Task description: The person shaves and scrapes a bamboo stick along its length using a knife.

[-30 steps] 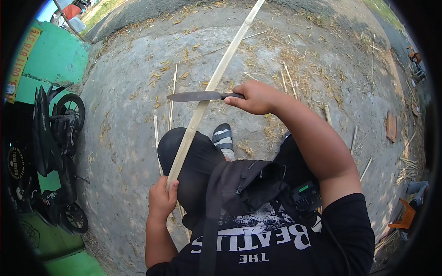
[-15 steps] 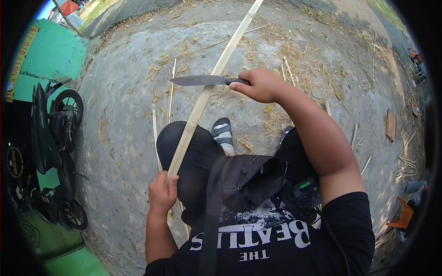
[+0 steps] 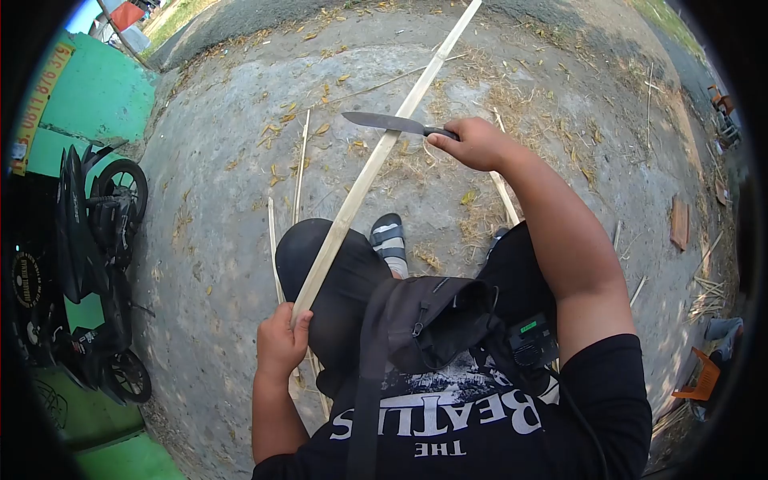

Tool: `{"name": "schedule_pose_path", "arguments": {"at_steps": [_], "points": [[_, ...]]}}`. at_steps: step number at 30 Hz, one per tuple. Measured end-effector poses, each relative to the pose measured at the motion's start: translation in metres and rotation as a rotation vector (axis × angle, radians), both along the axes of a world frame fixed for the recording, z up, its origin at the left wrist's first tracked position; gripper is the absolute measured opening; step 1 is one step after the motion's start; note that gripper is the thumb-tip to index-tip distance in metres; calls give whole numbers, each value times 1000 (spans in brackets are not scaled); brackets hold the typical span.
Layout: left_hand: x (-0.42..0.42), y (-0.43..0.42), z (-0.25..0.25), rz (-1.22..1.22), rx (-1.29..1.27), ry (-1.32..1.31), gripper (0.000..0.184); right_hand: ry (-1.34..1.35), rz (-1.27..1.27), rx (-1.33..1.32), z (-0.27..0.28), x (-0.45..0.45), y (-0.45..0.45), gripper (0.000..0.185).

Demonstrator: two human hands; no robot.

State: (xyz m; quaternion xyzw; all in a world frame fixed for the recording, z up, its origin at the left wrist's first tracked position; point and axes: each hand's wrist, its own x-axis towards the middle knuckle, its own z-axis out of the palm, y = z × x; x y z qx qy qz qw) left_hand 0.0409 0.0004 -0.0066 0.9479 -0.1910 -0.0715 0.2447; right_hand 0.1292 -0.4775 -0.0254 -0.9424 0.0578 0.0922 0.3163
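A long pale bamboo strip [image 3: 352, 200] slants from beside my left knee up to the top edge of the view. Its near end is in my left hand [image 3: 282, 339], fingers wrapped round it and thumb on top. My right hand [image 3: 475, 144] grips the dark handle of a knife [image 3: 386, 122] with a broad, dark blade. The blade lies across the strip's upper part, its tip pointing left. From here the blade appears to touch the strip; how deep the edge sits cannot be seen.
Several thin bamboo strips [image 3: 302, 168] lie on the concrete ground [image 3: 216, 160] amid dry leaves and shavings. Parked at the left is a black motorcycle [image 3: 88, 232] by a green wall [image 3: 112, 88]. At the right are a brick-coloured block [image 3: 680, 222] and an orange plastic object [image 3: 698, 378].
My right hand and the knife have shifted right and slightly up along the strip. The strip's far end has swung right, while my left hand stays nearly in place.
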Motion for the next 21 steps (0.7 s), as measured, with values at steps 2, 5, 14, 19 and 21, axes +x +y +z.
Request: {"name": "schedule_pose_path", "arguments": {"at_steps": [2,5,14,19,21], "points": [[1,1,-1,0,-8,17,31,-22,42,48,0,-6,8,66],[0,-1,-3,1,-7,23,31,-34,200,49,20,-21,39,66],[-1,-2,3,13,5,25,31,-19,106,22,-3,-5,31,67],[-4,2,-8,-6,-32,-10,31,-43,157,2,4,-9,37,68],[-2,1,-12,-35,-39,-84,31,24,53,35,0,-2,14,68]]}}
